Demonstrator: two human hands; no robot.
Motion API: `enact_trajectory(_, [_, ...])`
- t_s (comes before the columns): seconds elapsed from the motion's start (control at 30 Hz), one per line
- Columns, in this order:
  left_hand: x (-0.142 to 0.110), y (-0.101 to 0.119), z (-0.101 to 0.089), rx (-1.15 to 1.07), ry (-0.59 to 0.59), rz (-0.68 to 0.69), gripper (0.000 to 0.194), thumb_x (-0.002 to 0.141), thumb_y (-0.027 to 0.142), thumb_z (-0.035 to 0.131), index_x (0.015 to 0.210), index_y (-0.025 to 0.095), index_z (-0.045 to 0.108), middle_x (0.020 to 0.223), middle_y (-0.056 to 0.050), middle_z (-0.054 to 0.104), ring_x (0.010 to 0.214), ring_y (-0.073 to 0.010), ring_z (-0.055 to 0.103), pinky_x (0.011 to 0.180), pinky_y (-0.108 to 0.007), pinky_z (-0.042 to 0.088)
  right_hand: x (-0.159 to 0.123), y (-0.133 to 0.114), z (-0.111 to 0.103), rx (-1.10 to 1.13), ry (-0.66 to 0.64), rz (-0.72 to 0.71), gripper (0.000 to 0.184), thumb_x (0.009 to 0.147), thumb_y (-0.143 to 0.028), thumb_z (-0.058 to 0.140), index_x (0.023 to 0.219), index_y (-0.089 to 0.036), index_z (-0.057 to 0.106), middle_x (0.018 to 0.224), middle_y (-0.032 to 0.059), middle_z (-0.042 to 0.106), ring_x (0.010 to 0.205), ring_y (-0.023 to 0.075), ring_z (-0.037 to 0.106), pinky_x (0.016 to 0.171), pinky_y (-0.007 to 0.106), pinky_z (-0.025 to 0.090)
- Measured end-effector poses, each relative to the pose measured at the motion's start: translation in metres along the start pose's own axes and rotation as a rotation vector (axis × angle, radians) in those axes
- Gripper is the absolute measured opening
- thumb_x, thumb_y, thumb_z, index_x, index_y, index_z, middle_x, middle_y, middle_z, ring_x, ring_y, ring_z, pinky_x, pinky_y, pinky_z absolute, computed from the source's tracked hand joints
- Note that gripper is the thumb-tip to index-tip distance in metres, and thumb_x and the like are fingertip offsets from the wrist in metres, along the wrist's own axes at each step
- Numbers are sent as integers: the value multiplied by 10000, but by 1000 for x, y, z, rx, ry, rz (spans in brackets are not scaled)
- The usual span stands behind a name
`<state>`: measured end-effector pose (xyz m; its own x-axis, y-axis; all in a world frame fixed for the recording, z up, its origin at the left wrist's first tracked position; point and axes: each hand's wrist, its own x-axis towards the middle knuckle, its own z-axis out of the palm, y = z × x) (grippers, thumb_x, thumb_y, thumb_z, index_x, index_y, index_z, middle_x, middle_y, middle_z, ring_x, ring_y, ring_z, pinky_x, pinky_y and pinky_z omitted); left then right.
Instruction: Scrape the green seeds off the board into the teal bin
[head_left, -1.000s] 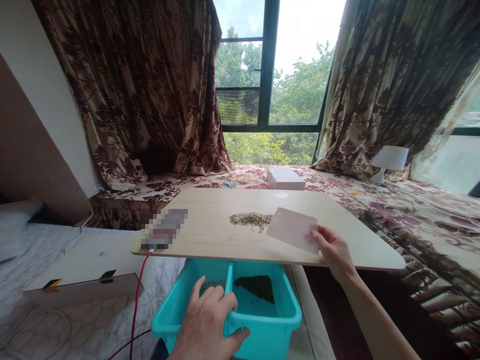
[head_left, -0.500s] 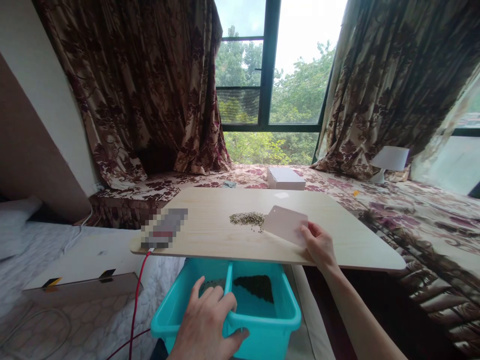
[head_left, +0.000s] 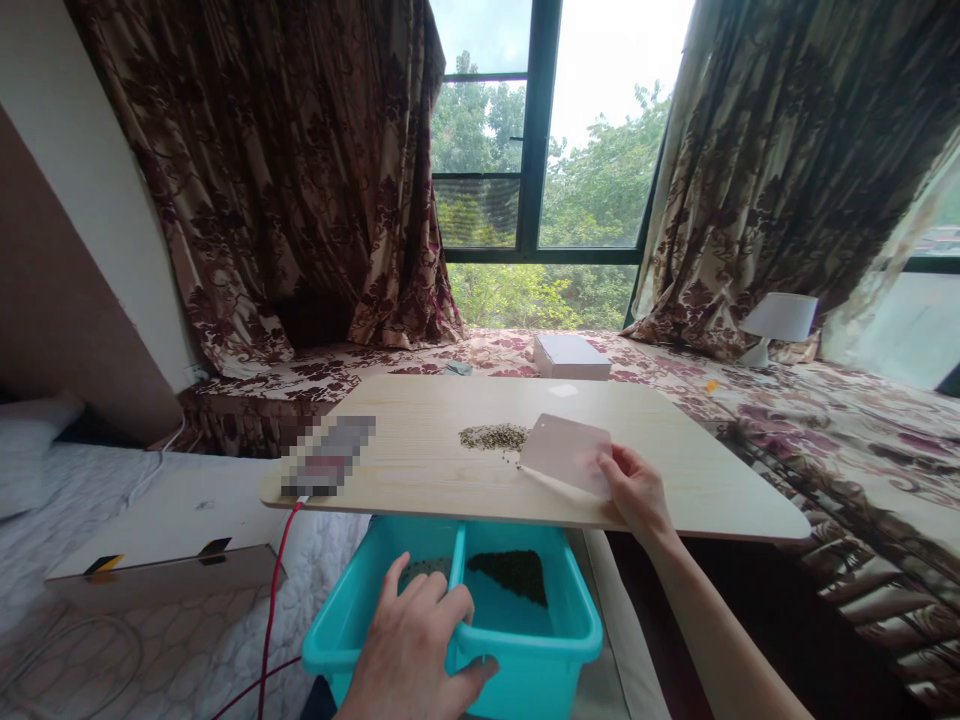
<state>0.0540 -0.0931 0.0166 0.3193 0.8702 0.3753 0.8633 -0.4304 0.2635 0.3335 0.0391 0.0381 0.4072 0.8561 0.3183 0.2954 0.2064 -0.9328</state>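
And here the right hand (head_left: 637,495) has the translucent card (head_left: 566,458) pinched nearly shut at one edge, its opposite edge beside the small seeds (head_left: 491,436) heaped mid-board; the left hand (head_left: 416,640), half open with fingers spread, sits over the near rim of the turquoise tub (head_left: 544,645) (whether it truly grips, I cannot tell). The danger, I'd judge, is a hasty or tilted sweep flicking seeds off the board (head_left: 705,450) or into the wrong compartment; a one-edge pinch could also let the card twist, leaving strays behind.
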Motion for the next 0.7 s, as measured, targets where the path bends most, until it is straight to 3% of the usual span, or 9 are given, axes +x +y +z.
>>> enact_trajectory(0.23, [-1,-4,4,-33,15,-3,252,629,247,753,723,236,519,708,66,542,740,-184,587,1028,-570,277,-2,-5,2,10,-42,-12,382,693,-439,614,927,-151,706,840,86,757,792,233,687,716,331,531])
enact_trajectory(0.37, [-1,-11,5,-67,-42,41,237,656,295,752,765,245,548,739,63,572,759,-198,606,1022,-603,267,-3,-6,1,22,-67,-7,360,685,-420,623,912,-153,709,812,80,755,776,235,687,691,327,533])
enact_trajectory(0.57, [0,-12,4,-26,-45,36,244,647,316,756,766,244,556,742,51,585,764,-217,615,1014,-604,284,-2,-2,-2,29,-8,-13,342,691,-423,628,894,-160,708,836,84,759,789,240,690,700,334,533])
enact_trajectory(0.7, [0,-15,4,-37,-55,76,237,666,337,741,797,254,561,758,51,598,766,-213,619,1007,-588,307,-1,-1,-2,21,-36,-17,352,699,-435,620,906,-165,707,815,76,759,794,238,696,694,330,533])
